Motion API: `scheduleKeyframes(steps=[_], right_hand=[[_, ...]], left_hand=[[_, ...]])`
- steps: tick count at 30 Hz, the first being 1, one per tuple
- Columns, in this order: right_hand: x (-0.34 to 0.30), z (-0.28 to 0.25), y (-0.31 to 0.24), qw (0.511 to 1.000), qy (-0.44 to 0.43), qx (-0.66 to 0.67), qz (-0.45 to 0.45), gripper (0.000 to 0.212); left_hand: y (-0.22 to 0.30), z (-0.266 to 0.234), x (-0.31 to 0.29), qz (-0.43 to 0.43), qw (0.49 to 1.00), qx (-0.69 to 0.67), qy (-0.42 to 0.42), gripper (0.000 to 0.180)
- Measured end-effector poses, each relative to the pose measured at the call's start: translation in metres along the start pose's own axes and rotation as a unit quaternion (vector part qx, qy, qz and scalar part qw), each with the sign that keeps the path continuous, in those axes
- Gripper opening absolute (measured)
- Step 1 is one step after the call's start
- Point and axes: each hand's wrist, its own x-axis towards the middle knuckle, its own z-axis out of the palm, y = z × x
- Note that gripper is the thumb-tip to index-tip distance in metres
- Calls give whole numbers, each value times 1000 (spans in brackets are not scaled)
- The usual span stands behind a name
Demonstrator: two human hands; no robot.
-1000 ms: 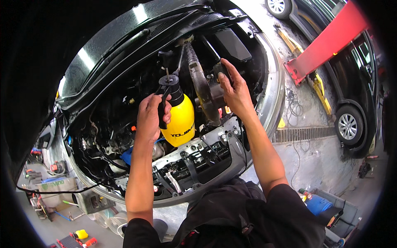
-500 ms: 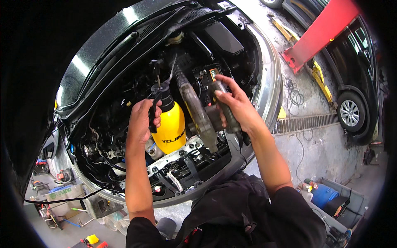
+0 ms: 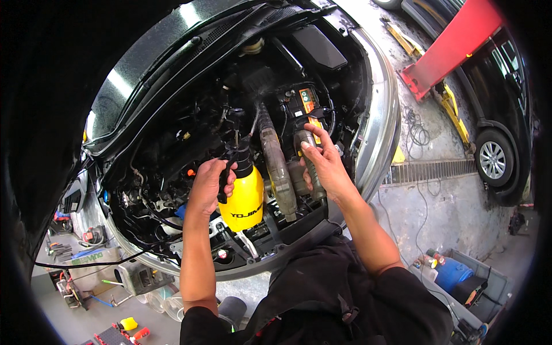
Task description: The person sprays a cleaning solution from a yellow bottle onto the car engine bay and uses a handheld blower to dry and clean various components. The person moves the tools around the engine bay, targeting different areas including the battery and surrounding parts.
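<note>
My left hand (image 3: 214, 185) is wrapped around the black handle of a yellow pump spray bottle (image 3: 241, 202), which stands nearly upright over the front of the open engine bay (image 3: 190, 138). Its black neck and pump rod (image 3: 236, 135) point away from me. Beside it, my right hand (image 3: 323, 164) grips the dark handle of a worn grey tool (image 3: 277, 169) with a long body and a ribbed black nose. My index finger and thumb lie along the top of that handle. The tool's nose points into the bay; its exact kind is unclear.
A car battery with an orange label (image 3: 309, 106) sits beyond my right hand. At right are a red lift post (image 3: 448, 49), yellow lift arms (image 3: 451, 118), a black car (image 3: 497, 115) and loose cables (image 3: 415, 129). A grey bin (image 3: 489, 276) stands lower right.
The bottle and the grey tool have both shifted slightly toward me and to the right in the picture. More of the battery shows. Both hands keep their grips.
</note>
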Motion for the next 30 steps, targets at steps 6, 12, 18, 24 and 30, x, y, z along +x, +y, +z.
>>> scheduleKeyframes(steps=[6, 12, 18, 24, 30], right_hand=[[-1, 3, -10, 997, 13, -34, -68, 55], [2, -3, -19, 995, 45, -27, -83, 56], [-8, -5, -18, 991, 77, -23, -103, 55], [-9, -18, -25, 989, 57, -63, -118, 56], [-20, -22, -33, 986, 78, -55, -133, 57]], left_hand=[[9, 14, 0, 61, 998, 12, 10, 31], [32, 31, 13, 89, 995, 39, -2, 30], [44, 40, 16, 84, 994, 50, -40, 30], [43, 45, 22, 130, 991, 27, -34, 30], [59, 60, 23, 119, 990, 59, -56, 29]])
